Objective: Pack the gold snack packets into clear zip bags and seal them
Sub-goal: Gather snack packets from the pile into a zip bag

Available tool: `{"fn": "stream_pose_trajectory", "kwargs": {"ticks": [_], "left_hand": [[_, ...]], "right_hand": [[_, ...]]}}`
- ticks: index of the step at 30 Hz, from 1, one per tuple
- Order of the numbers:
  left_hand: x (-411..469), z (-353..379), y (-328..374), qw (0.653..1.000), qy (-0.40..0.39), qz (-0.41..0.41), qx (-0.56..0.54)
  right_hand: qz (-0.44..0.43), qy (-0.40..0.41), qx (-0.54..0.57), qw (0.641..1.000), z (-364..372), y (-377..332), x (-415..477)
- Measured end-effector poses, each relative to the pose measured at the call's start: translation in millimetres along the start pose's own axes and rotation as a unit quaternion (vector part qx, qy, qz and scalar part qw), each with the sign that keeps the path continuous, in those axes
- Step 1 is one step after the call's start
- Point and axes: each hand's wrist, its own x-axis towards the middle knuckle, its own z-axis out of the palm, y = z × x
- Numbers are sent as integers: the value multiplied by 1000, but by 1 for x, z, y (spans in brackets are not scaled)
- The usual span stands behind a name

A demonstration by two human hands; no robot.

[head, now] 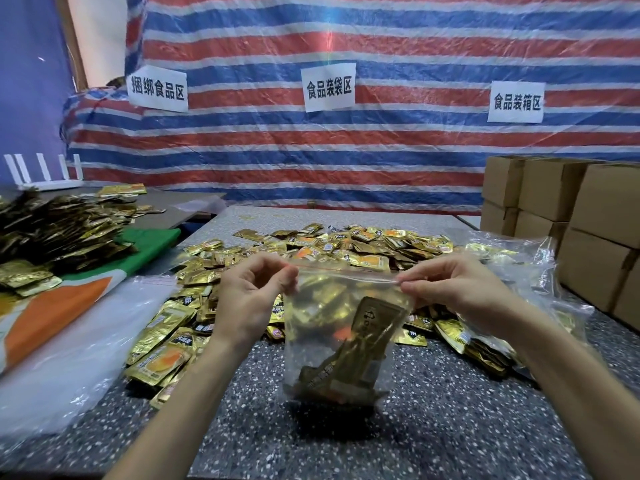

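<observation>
Zip bag (341, 344): gold packets (372, 327) inside.
Left hand (249, 299): pinches the bag's top, left end.
Right hand (450, 289): pinches its right end.
Pile (346, 247): loose packets behind the bag.

Two bare forearms — bare left hand (248, 299), bare right hand (454, 289)

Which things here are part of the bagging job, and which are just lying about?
Part of the job: zip bag holding gold packets, pinched at its top edge by the left hand and right hand; pile of loose packets; clear bags at the left.
Lying about: cardboard boxes; white router; paper signs; green and orange cloth; striped tarp.
</observation>
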Motion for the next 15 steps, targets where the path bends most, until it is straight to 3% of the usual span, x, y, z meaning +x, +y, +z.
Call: {"fn": "stream_pose_trajectory", "kwargs": {"ticks": [6,10,15], "left_hand": [[-2,4,7,1000,-1,12,-10],[-6,18,11,998,-41,33,24],[-5,21,14,998,-35,35,36]], "right_hand": [[9,24,-90,996,-6,-14,-4],[-100,13,-263,960,36,-37,6],[-183,-9,-285,941,74,-55,17]]}}
